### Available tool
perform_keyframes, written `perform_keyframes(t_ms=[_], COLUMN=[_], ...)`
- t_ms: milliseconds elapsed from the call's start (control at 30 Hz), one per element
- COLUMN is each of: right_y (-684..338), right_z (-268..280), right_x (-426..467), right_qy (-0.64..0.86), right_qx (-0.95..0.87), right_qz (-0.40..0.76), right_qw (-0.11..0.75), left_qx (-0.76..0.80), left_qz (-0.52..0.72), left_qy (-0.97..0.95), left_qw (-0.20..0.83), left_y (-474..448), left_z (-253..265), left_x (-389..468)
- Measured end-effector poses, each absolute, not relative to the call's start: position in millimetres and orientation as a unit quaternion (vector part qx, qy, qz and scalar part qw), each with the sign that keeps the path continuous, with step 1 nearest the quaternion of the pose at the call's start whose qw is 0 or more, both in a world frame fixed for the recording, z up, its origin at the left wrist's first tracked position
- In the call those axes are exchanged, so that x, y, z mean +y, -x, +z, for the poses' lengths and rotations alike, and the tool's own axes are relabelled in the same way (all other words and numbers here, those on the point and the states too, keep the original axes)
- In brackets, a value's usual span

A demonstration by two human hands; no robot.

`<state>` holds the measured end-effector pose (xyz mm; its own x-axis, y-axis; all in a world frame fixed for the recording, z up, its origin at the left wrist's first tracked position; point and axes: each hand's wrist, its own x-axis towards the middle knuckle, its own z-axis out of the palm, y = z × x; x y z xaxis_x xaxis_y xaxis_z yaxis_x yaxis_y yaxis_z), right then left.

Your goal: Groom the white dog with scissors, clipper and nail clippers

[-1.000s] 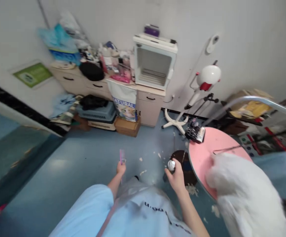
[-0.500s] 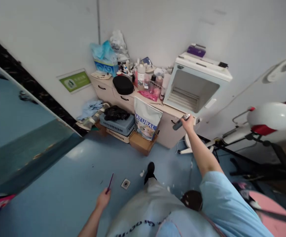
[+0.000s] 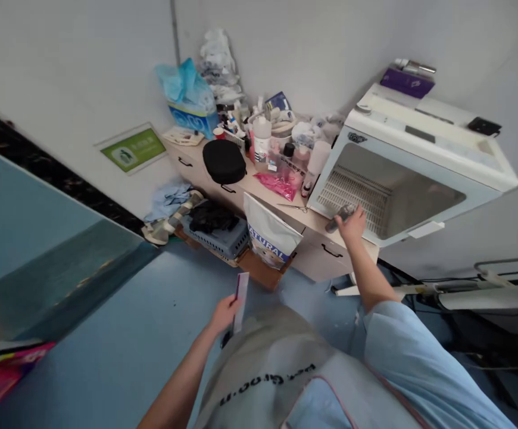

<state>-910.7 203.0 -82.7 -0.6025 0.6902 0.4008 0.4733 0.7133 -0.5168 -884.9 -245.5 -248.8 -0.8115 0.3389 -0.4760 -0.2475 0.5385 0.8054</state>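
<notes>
My left hand (image 3: 223,313) is closed round a comb (image 3: 241,301), a thin pale strip with a purple spine, held upright in front of my apron. With my right arm stretched forward, my right hand (image 3: 352,224) grips a grey hair clipper (image 3: 336,219) at its far right end. The clipper is over the front edge of the counter (image 3: 317,221), just before the glass-fronted white cabinet (image 3: 352,199); whether it touches the surface I cannot tell. A pair of scissors (image 3: 295,207) lies on the counter left of the clipper.
Bottles (image 3: 262,140), a pink packet (image 3: 277,185) and a black case (image 3: 224,161) crowd the counter. Below stand a white bag (image 3: 265,229), a cardboard box (image 3: 259,271) and a blue-grey crate (image 3: 223,238). A white stand leg (image 3: 348,291) is at right.
My right hand has brought the clipper nearer the counter and cabinet. My left hand has risen rightward with the comb, now turned flat side to view. The camera has come closer to the counter.
</notes>
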Motion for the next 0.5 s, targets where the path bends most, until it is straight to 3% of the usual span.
perform_keyframes(t_ms=[67,167,233,400,500], right_y=[876,809,767,696,642], right_z=[-95,-124,-144,-180,-199], right_x=[146,43,-22,-134,-158], right_qy=[0.263,0.089,0.098,0.289,0.546], right_qx=[-0.895,-0.872,-0.803,-0.589,-0.492], right_qz=[0.257,0.481,0.587,0.745,0.632], right_qw=[0.252,0.003,-0.048,0.115,0.244], left_qx=[0.754,0.614,0.532,0.382,0.370], left_qz=[0.572,0.680,0.690,0.532,0.403], left_qy=[-0.100,-0.172,-0.188,-0.107,-0.079], left_qw=[0.307,0.362,0.452,0.748,0.833], left_y=[897,901,895,852,809], left_z=[-220,-190,-183,-196,-207], left_x=[-211,-171,-157,-152,-168])
